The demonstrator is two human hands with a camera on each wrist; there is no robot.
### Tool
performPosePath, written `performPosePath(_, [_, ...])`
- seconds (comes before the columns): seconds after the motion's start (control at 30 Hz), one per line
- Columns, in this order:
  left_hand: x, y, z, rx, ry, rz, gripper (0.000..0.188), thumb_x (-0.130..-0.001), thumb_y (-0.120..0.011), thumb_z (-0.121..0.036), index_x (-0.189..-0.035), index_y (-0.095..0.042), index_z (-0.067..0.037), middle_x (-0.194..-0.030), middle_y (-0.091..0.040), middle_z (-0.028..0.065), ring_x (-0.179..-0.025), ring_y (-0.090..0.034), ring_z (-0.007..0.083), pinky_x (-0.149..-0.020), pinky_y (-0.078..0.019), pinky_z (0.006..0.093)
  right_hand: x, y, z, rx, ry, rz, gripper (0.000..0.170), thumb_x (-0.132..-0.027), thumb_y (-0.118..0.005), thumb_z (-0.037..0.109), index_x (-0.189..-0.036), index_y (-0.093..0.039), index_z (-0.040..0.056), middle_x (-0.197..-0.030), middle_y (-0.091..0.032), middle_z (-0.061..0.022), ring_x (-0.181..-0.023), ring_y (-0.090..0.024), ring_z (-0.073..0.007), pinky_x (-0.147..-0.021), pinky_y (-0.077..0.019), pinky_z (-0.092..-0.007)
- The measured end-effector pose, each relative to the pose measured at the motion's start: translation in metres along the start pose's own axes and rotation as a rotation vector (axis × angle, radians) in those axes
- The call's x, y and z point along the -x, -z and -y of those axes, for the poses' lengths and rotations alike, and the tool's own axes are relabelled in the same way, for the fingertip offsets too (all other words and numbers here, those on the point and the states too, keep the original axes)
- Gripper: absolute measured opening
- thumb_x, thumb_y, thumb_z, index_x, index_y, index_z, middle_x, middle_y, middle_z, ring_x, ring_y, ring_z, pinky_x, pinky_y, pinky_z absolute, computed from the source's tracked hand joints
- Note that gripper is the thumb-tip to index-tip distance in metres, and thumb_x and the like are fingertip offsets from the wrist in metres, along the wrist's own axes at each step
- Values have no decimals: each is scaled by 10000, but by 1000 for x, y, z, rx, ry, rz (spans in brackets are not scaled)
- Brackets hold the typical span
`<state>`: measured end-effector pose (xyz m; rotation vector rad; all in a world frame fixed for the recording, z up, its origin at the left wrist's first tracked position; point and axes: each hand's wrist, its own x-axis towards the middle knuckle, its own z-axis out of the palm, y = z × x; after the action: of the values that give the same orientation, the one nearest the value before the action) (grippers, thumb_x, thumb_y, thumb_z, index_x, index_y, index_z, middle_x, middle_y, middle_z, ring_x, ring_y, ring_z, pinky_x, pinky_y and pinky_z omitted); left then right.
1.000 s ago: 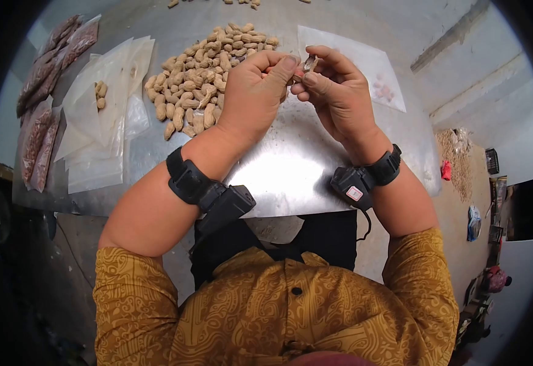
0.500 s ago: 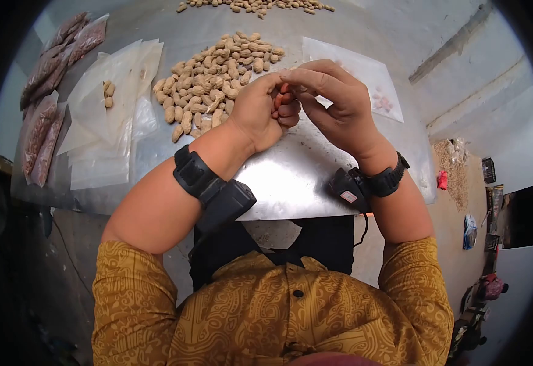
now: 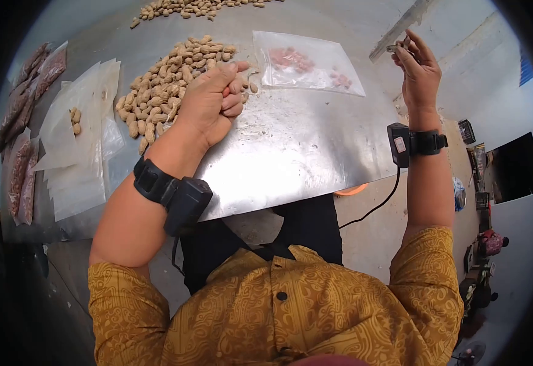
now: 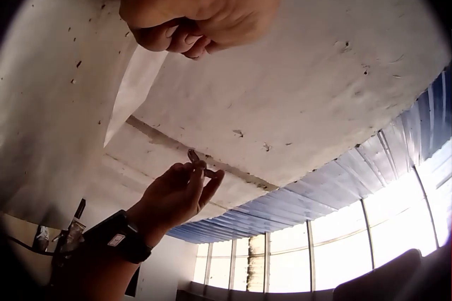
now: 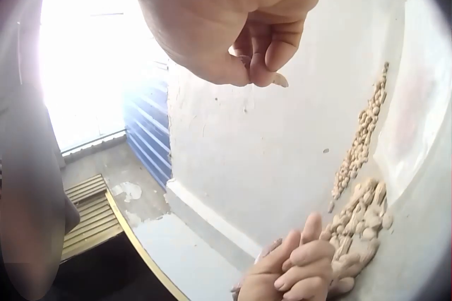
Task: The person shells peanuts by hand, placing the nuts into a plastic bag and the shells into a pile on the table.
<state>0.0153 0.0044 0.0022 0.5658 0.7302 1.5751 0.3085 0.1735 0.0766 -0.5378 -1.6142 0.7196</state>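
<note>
My left hand (image 3: 213, 100) is curled beside the peanut pile (image 3: 163, 85), holding shelled peanuts; a bit of red kernel (image 3: 226, 92) shows between its fingers. Most of what it holds is hidden in the palm. Off past the table's right edge, my right hand (image 3: 422, 76) pinches a piece of peanut shell (image 3: 392, 48) between thumb and fingers. In the right wrist view a pale end of shell (image 5: 281, 80) sticks out from the fingertips. A clear plastic bag (image 3: 339, 85) with pinkish kernels seen in two clusters lies flat between the hands.
More peanuts (image 3: 187, 7) lie along the far side of the metal table (image 3: 278, 177). To the left are flat plastic bags (image 3: 65, 152) with a few peanuts on top, and filled bags (image 3: 19, 177) of reddish kernels. Part of an orange basin (image 3: 351, 190) shows below the table edge.
The hands have come apart. My right hand swung out to the right with the shell, while my left closed over the kernels near the pile. The head view has shifted.
</note>
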Motion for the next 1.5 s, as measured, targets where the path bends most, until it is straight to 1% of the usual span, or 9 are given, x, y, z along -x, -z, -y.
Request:
performPosePath(0.17, [-3,0,-3,28,-82,-65,248,-926,-531,-234,-1054,-518,-22,-645,-406,-34,-463,-305,29,-424,-270,164,-16,153,-63,439,-233,-243,414,-747,-573,-13,-1160,-559,-36,-821,-623,-66,-629,-571,-110,-571,-454,-217])
performPosePath(0.27, [-7,2,-6,116,-40,-149,263,-931,-521,-235,-1071,-514,-12,-680,-420,-25,-501,-331,29,-419,-270,160,1,178,-70,722,-564,-109,429,-737,-588,4,-1163,-559,-31,-837,-622,-76,-604,-572,-119,-554,-457,-217])
performPosePath(0.37, [-14,14,-13,225,-14,-121,284,-935,-513,-237,-1088,-507,3,-717,-427,-12,-543,-351,36,-412,-270,157,-2,172,-78,799,-581,-102,416,-735,-608,29,-1148,-578,-13,-873,-625,-83,-633,-584,-127,-580,-469,-219])
performPosePath(0.67, [-13,25,-26,281,-150,-146,269,-925,-529,-229,-1049,-526,10,-727,-420,5,-523,-323,53,-423,-257,168,22,-89,27,441,-236,778,233,-830,-605,116,-1031,-635,3,-861,-649,-59,-745,-592,-115,-675,-484,-245])
performPosePath(0.93, [-11,26,-27,272,-195,-191,216,-911,-553,-189,-1014,-541,1,-715,-431,1,-527,-330,59,-438,-268,178,42,-211,-15,722,347,1059,304,-714,-519,-57,-963,-663,41,-893,-631,-130,-788,-614,-301,-713,-485,-371])
performPosePath(1.1, [-8,20,-26,262,-209,-206,210,-902,-563,-171,-1019,-542,2,-721,-429,-2,-532,-331,58,-441,-270,179,31,-220,-12,811,136,1226,304,-684,-524,-90,-928,-659,30,-894,-614,-127,-807,-599,-292,-724,-475,-358])
performPosePath(1.3, [-11,24,-24,198,-224,-162,182,-889,-575,-131,-1023,-551,-9,-741,-446,-2,-545,-356,44,-440,-276,164,24,-196,-16,576,330,919,183,-793,-617,65,-969,-645,21,-839,-619,-79,-751,-607,-201,-702,-488,-291])
performPosePath(1.4, [-11,23,-21,84,-211,-103,184,-879,-583,-105,-1037,-561,-15,-765,-470,-6,-550,-366,35,-438,-281,161,32,-179,-1,152,-210,770,224,-799,-613,94,-985,-629,-30,-853,-649,-115,-722,-623,-160,-665,-499,-284])
performPosePath(1.5, [-7,17,-14,-40,-145,24,229,-853,-619,-93,-1066,-576,-21,-769,-508,-17,-540,-375,27,-438,-283,161,50,-170,13,-173,-353,652,233,-832,-609,102,-1008,-616,-51,-839,-642,-90,-685,-602,-117,-627,-497,-243])
